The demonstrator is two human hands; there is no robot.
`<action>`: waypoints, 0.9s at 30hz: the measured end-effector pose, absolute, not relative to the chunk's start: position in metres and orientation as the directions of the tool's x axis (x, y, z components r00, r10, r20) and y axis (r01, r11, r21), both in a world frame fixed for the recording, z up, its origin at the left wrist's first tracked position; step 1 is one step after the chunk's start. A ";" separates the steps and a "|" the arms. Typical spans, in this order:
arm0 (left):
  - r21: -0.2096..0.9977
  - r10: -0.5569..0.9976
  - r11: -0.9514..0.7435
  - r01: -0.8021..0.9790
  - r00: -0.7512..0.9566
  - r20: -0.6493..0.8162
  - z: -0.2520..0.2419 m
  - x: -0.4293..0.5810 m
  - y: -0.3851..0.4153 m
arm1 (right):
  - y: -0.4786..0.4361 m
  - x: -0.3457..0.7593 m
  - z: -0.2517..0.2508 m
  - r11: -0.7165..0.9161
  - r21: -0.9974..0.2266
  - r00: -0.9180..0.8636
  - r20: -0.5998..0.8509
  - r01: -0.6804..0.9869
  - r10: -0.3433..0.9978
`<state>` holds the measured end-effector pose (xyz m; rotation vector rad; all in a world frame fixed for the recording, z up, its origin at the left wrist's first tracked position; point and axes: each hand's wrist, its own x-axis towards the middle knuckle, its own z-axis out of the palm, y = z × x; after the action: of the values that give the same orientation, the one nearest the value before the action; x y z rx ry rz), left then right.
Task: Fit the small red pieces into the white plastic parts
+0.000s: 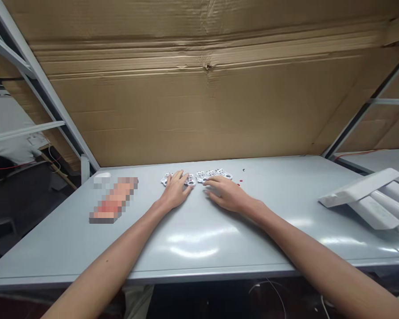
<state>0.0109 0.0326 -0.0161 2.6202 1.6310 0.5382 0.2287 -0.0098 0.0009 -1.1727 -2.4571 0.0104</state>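
Head view: the left grip (174,191) lies palm-down, fingers loosely spread, fingertips on the row of small white perforated plastic parts (208,176), which sits on the desk (286,195). The right grip (226,194) rests palm-down, fingers slightly spread, tips at the row's near edge, contact unclear; neither grip pinches anything. Left of the row lies a pixelated object (115,199); right of it, red specks (241,180), then white moulded pieces (362,197); behind it, a cardboard sheet (199,88).

My one head-worn camera looks forward and down, close over the grey bench (199,248), facing a cardboard sheet (199,102).
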 end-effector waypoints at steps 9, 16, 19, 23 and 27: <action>0.058 0.731 -0.664 0.746 0.630 0.261 0.004 0.000 0.005 | -0.001 0.228 -0.009 0.684 -0.087 -0.628 0.325 0.724 0.707; 0.069 0.741 -0.662 0.746 0.637 0.214 0.009 0.007 -0.009 | -0.009 0.235 0.013 0.693 -0.212 -0.645 0.256 0.689 0.720; 0.076 0.742 -0.659 0.748 0.631 0.227 0.009 0.006 -0.008 | -0.015 0.235 0.018 0.709 -0.243 -0.663 0.251 0.662 0.705; 0.092 0.714 -0.694 0.714 0.665 0.218 0.012 0.006 -0.010 | -0.024 0.229 0.020 0.749 -0.297 -0.708 0.253 0.592 0.660; 0.085 0.682 -0.727 0.681 0.702 0.206 0.014 0.008 -0.014 | -0.026 0.227 0.021 0.746 -0.391 -0.684 0.313 0.540 0.659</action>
<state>0.0083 -0.0136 0.0137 2.8959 1.1601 0.3519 0.2266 -0.0260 0.0207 -0.9125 -2.5082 0.3729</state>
